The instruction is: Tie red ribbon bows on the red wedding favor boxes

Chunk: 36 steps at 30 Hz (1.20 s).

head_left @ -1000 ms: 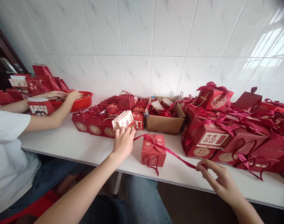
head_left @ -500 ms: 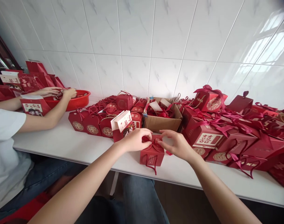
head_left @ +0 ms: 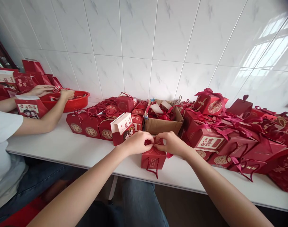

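A small red gift box (head_left: 153, 160) stands near the table's front edge, a twisted red cord handle (head_left: 152, 171) hanging down its front. My left hand (head_left: 139, 143) and my right hand (head_left: 171, 144) meet over its top, fingertips nearly touching. Both pinch a thin red ribbon there, mostly hidden by the fingers. A bit of red ribbon (head_left: 169, 155) shows beside the box on the right. Just left of my left hand is a red box with a raised white flap (head_left: 121, 123) and a printed cartoon couple.
Behind the gift box sits an open cardboard carton (head_left: 163, 125) holding ribbons. Rows of red boxes (head_left: 91, 126) stand left, with stacked ribboned boxes (head_left: 208, 138) at right. A co-worker's hands (head_left: 67, 94) work over a red basin (head_left: 81, 101). A tiled wall bounds the white table (head_left: 87, 154).
My hands have come together over the box, the right one moving left and its fingers closing. The co-worker's hands now hold a small red-and-white item above the basin. The view shifted slightly.
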Motion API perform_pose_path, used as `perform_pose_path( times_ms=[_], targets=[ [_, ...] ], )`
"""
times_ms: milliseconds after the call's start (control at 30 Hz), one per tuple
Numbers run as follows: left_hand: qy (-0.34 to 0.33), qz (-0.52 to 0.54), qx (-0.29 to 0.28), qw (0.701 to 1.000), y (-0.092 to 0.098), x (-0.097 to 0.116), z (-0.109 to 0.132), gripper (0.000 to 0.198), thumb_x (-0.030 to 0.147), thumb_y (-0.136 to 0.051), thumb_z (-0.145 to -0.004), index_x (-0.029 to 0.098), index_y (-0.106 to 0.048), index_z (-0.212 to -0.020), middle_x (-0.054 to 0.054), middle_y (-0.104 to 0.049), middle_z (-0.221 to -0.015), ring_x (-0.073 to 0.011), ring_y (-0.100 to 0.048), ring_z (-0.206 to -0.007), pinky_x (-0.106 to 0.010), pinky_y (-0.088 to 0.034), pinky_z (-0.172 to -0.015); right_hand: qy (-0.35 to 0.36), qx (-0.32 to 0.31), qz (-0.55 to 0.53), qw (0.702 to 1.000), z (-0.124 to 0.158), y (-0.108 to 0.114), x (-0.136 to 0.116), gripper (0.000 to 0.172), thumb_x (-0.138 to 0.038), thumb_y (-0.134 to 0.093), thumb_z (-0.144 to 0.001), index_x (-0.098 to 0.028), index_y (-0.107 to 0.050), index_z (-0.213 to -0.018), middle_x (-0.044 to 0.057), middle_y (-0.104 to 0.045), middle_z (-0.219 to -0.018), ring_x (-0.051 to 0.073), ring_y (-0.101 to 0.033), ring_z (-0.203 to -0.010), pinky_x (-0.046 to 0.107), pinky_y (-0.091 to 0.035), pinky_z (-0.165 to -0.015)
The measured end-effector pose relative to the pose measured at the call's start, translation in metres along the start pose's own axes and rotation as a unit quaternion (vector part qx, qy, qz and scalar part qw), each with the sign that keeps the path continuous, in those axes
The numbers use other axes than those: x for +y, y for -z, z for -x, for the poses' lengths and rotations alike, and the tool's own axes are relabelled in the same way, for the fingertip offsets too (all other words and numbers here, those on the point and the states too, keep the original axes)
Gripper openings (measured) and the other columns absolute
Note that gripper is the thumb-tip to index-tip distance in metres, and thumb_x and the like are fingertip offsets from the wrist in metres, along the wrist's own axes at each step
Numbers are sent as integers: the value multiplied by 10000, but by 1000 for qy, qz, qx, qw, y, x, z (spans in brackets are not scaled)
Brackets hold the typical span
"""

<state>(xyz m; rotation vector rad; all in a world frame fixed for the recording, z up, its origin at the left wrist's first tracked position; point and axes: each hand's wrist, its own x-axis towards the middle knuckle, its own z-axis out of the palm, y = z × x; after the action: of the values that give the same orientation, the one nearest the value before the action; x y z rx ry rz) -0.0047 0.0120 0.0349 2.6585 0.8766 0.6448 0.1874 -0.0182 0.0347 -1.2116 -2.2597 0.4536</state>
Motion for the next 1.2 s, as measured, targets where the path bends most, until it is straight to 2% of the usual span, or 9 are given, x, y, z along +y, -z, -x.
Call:
perform_pose_path(
  times_ms=[267,400,467,567,667,733,800,1000,1200],
  targets=[
    [15,18,44,999,-10,-3,4,126,172,-577,-760,199,-700,-746,-42,-728,-826,-199,-667,-760,-309,-496,-725,9,28,15,999,-1,-11,6,102,-95,-593,-744,-161,-669,-726,42,-708,-773,162,-629,-706,260,-466,-678],
    [14,51,90,995,-16,-6,11,109,218,-565,-800,211,-671,-827,-52,-710,-976,-206,-655,-922,-324,-491,-849,30,70,-22,997,6,-11,11,96,-169,-558,-812,-170,-647,-775,73,-699,-915,194,-645,-888,295,-491,-796],
    [47,104,139,984,-21,-11,16,185,288,-564,-822,220,-630,-980,-75,-664,-1125,-226,-607,-1073,-348,-467,-922,14,109,-46,993,13,-11,13,107,-248,-550,-842,-179,-630,-827,92,-669,-1011,207,-627,-973,310,-500,-824],
    [175,196,160,952,-28,-22,21,340,440,-546,-828,230,-549,-1095,-89,-615,-1203,-240,-559,-1151,-356,-454,-930,-81,126,-79,986,23,-12,17,210,-391,-569,-837,-182,-580,-840,85,-640,-928,193,-633,-833,307,-522,-717],
    [278,231,118,925,-32,-30,25,383,574,-516,-800,213,-582,-909,-68,-678,-948,-251,-631,-937,-351,-474,-802,-156,71,-137,975,28,-16,23,334,-512,-603,-796,-191,-512,-816,30,-606,-795,146,-584,-664,259,-469,-566],
    [306,240,86,917,-31,-30,26,439,634,-508,-772,204,-572,-713,-32,-642,-676,-235,-627,-699,-330,-455,-651,-185,25,-193,963,29,-18,26,389,-552,-632,-763,-198,-476,-805,-12,-569,-701,114,-525,-584,218,-394,-487],
    [320,259,59,909,-29,-27,27,486,658,-508,-753,200,-542,-595,-4,-568,-537,-196,-563,-543,-298,-396,-542,-210,-15,-251,945,28,-18,29,424,-578,-643,-746,-199,-456,-770,-44,-521,-610,90,-465,-519,197,-334,-446],
    [310,309,66,896,-23,-18,29,364,543,-612,-719,194,-534,-652,37,-519,-581,-126,-481,-522,-237,-321,-483,-208,-85,-326,918,27,-13,34,494,-608,-620,-757,-180,-444,-583,-60,-441,-488,53,-348,-413,201,-252,-404],
    [286,299,100,905,-26,-20,27,343,469,-590,-721,204,-452,-553,47,-476,-516,-130,-478,-498,-241,-334,-477,-184,-47,-372,909,28,-13,39,447,-543,-710,-702,-177,-479,-590,-89,-388,-424,40,-289,-377,188,-190,-376]
  ],
)
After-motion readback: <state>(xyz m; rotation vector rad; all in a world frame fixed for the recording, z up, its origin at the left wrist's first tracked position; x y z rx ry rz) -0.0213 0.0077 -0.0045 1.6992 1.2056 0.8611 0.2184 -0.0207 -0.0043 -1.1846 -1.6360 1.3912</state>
